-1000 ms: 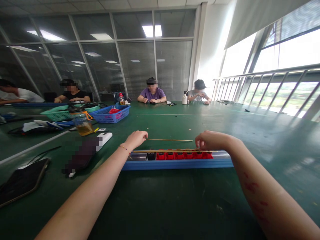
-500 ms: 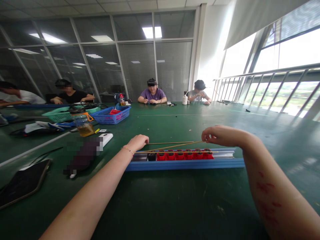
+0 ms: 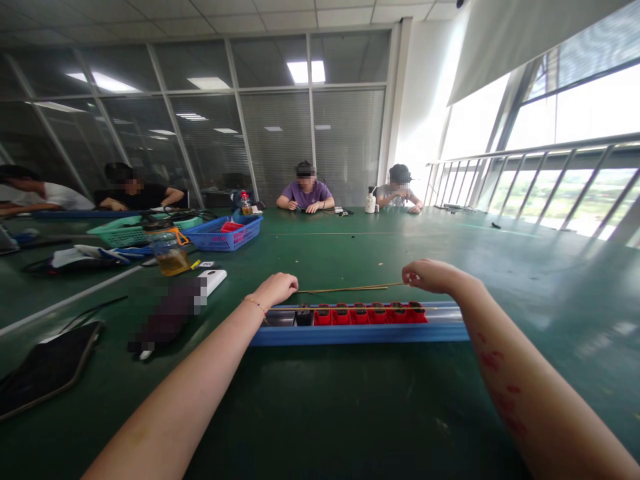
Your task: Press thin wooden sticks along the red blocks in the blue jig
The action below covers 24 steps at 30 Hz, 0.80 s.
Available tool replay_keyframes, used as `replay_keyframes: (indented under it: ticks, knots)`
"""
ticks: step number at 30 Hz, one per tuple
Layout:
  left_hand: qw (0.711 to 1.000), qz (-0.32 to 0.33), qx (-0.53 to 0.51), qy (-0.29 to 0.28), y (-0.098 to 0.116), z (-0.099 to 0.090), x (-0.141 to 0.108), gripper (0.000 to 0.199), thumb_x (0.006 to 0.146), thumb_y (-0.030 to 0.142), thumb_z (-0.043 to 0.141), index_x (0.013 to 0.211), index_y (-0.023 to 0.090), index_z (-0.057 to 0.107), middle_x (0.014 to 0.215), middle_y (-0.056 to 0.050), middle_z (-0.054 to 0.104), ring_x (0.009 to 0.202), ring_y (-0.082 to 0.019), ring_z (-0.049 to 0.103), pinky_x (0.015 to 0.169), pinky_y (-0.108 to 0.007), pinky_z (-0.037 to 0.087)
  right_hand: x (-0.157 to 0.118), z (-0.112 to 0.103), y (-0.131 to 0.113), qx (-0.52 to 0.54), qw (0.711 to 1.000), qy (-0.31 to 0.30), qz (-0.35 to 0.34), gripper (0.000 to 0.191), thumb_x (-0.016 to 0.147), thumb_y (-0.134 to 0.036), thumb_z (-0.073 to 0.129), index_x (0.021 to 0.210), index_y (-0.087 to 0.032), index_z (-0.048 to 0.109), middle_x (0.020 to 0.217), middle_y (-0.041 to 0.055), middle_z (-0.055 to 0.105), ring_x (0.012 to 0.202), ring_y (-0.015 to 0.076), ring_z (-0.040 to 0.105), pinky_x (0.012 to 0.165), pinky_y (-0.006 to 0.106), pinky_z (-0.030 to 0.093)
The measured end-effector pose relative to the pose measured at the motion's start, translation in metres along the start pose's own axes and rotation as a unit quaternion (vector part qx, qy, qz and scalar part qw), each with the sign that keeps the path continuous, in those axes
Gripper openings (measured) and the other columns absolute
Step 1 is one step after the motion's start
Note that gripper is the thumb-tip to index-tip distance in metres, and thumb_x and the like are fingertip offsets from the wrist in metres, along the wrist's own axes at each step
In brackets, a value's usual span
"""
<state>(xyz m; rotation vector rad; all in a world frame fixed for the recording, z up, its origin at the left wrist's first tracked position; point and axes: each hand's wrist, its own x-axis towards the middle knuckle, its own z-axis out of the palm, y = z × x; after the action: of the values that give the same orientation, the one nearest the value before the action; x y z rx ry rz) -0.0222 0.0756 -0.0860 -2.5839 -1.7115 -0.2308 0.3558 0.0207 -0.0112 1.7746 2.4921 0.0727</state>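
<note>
Spanning the space between two hands, one thin stick [image 3: 370,287] is recorded beyond the blue tray [image 3: 360,335], above the green table [image 3: 340,393]. Its right end is pinched in the fingertips of the right hand [image 3: 431,275], which is held narrow; the stick is thus set to the left of that hand. Its left end is met near the curled left hand [image 3: 277,287]; whether it is gripped there cannot be told. The long axis is laid left to right, roughly parallel to the tray, with the right end pointed slightly upward in view. Almost in line with it, a second stick [image 3: 384,288] is seen, ended short of the right hand. A third stick [image 3: 431,309] is laid lengthwise along the tray, across six red cups [image 3: 360,320] and one black cup [image 3: 303,317].
</note>
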Motion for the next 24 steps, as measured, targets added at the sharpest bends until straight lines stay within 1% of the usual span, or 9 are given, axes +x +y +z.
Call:
replay_keyframes:
  ticks: [3, 6, 9, 13, 15, 18, 21, 24]
  knots:
    - [1.000, 0.001, -0.010, 0.006, 0.004, -0.003, -0.003, 0.031, 0.079, 0.045, 0.043, 0.084, 0.024, 0.065, 0.083, -0.001, 0.067, 0.076, -0.015, 0.060, 0.064, -0.022, 0.042, 0.009, 0.009, -0.013, -0.011, 1.000, 0.001, 0.005, 0.023, 0.076, -0.020, 0.043, 0.085, -0.023, 0.064, 0.088, 0.0072, 0.064, 0.079, 0.0210, 0.059, 0.064, 0.029, 0.040]
    - [1.000, 0.020, -0.020, 0.004, 0.007, -0.005, -0.005, 0.033, 0.076, 0.050, 0.046, 0.086, 0.024, 0.065, 0.081, -0.001, 0.067, 0.073, -0.015, 0.060, 0.060, -0.021, 0.041, 0.017, 0.018, -0.026, -0.010, 1.000, 0.005, 0.001, 0.025, 0.079, -0.023, 0.040, 0.089, -0.022, 0.062, 0.089, 0.0093, 0.063, 0.079, 0.0229, 0.059, 0.064, 0.031, 0.040]
    - [0.999, 0.037, -0.017, -0.005, 0.008, -0.005, -0.005, 0.027, 0.074, 0.044, 0.053, 0.086, 0.024, 0.065, 0.081, 0.000, 0.068, 0.073, -0.014, 0.060, 0.060, -0.020, 0.041, 0.025, 0.025, -0.037, 0.006, 1.000, 0.004, -0.017, 0.026, 0.081, -0.023, 0.039, 0.098, -0.021, 0.059, 0.093, 0.0098, 0.063, 0.082, 0.0226, 0.059, 0.065, 0.030, 0.040]
    - [0.999, 0.051, -0.010, -0.009, 0.007, -0.003, -0.003, 0.017, 0.074, 0.032, 0.054, 0.084, 0.025, 0.067, 0.082, 0.000, 0.068, 0.076, -0.013, 0.060, 0.065, -0.020, 0.041, 0.033, 0.031, -0.045, 0.044, 0.998, -0.014, -0.050, 0.032, 0.083, -0.022, 0.038, 0.111, -0.020, 0.052, 0.095, 0.0105, 0.064, 0.081, 0.0212, 0.060, 0.065, 0.028, 0.041]
    - [0.998, 0.057, -0.013, -0.006, 0.006, -0.003, -0.003, 0.017, 0.074, 0.029, 0.054, 0.084, 0.026, 0.067, 0.082, 0.001, 0.068, 0.076, -0.013, 0.060, 0.065, -0.020, 0.041, 0.036, 0.033, -0.045, 0.066, 0.996, -0.026, -0.063, 0.033, 0.083, -0.021, 0.037, 0.113, -0.018, 0.051, 0.097, 0.0109, 0.063, 0.081, 0.0203, 0.060, 0.065, 0.027, 0.043]
    - [0.998, 0.063, -0.022, -0.006, 0.005, -0.002, -0.002, 0.016, 0.074, 0.028, 0.054, 0.083, 0.026, 0.067, 0.082, 0.002, 0.068, 0.075, -0.013, 0.060, 0.064, -0.020, 0.041, 0.038, 0.036, -0.041, 0.098, 0.991, -0.044, -0.080, 0.033, 0.083, -0.020, 0.037, 0.112, -0.018, 0.053, 0.105, 0.0095, 0.062, 0.089, 0.0188, 0.059, 0.073, 0.026, 0.043]
    - [0.998, 0.060, -0.027, -0.013, 0.006, -0.001, -0.001, 0.015, 0.074, 0.026, 0.054, 0.081, 0.026, 0.067, 0.081, 0.002, 0.068, 0.076, -0.013, 0.060, 0.066, -0.020, 0.042, 0.039, 0.040, -0.036, 0.122, 0.986, -0.060, -0.092, 0.035, 0.083, -0.020, 0.036, 0.114, -0.020, 0.053, 0.114, 0.0070, 0.058, 0.099, 0.0191, 0.055, 0.082, 0.028, 0.042]
    - [0.998, 0.058, -0.030, -0.013, 0.008, -0.001, 0.000, 0.015, 0.074, 0.024, 0.054, 0.079, 0.026, 0.067, 0.082, 0.002, 0.068, 0.076, -0.013, 0.061, 0.068, -0.020, 0.043, 0.040, 0.041, -0.033, 0.137, 0.983, -0.070, -0.099, 0.038, 0.082, -0.022, 0.037, 0.116, -0.021, 0.053, 0.119, 0.0056, 0.056, 0.104, 0.0196, 0.052, 0.086, 0.029, 0.040]
